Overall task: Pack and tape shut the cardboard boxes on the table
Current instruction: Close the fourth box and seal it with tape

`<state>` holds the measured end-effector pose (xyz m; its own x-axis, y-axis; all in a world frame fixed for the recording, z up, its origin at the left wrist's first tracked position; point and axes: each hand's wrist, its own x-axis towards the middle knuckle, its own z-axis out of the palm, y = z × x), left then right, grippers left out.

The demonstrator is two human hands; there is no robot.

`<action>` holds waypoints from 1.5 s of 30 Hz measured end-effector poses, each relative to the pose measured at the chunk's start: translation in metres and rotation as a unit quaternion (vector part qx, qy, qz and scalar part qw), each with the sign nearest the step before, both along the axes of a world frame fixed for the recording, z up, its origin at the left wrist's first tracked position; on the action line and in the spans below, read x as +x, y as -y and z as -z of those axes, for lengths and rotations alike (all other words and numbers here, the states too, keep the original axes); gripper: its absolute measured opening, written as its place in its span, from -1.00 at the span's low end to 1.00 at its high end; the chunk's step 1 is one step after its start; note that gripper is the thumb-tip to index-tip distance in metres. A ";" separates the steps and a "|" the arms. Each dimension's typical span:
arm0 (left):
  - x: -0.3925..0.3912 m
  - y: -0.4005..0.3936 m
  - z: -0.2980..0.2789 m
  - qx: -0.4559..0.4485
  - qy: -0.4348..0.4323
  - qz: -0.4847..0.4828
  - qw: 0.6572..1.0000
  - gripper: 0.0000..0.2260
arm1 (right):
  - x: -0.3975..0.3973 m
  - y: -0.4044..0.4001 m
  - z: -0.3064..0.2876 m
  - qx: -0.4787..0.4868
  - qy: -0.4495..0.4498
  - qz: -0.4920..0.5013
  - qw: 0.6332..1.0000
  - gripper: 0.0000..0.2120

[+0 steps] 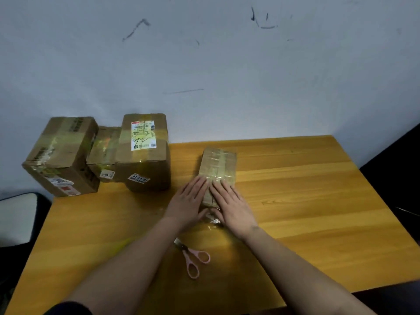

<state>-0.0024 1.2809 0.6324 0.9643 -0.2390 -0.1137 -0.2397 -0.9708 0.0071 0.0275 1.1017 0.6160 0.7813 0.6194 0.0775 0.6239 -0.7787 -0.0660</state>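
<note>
A small flat cardboard box (217, 165), covered in clear tape, lies in the middle of the wooden table (306, 201). My left hand (189, 202) and my right hand (231, 206) lie side by side on its near end, fingers straight, pressing down on the taped top. Just below my thumbs a crumpled bit of clear tape (212, 220) sticks out from the box's near edge. Pink-handled scissors (193, 258) lie on the table between my forearms.
Three taped cardboard boxes stand at the table's back left: a large one (62, 155) overhanging the left edge, a small one (104, 153) in the middle, and a tall one with shipping labels (144, 153). A wall rises behind. A chair (16, 217) sits at left.
</note>
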 end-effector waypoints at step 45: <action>0.005 0.025 -0.005 -0.067 -0.027 0.023 0.997 -0.25 | 0.007 0.012 0.000 0.340 -0.120 0.345 0.866 -0.71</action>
